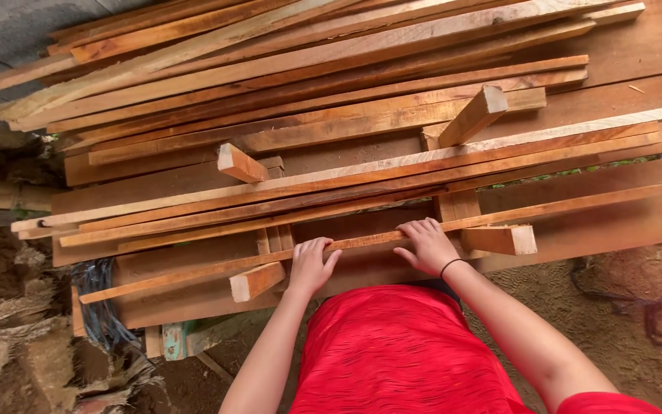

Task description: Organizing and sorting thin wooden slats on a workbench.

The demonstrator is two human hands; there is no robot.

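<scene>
Both hands, left hand (310, 264) and right hand (426, 245), rest apart with fingers draped over the long thin reddish wooden strip (193, 274) at the counter's (637, 215) near edge.

Both hands flat on one long thin wood strip (362, 242) at the near edge of a big lumber stack. Left hand (309, 265) & right hand (425, 245) a little apart, fingers over the strip, palms down. Short offcut block (256, 280) just left of the left hand, another block (503, 239) right of the right hand. More long planks (308, 77) piled behind, w/ dirt floor (637, 337) below.
</scene>
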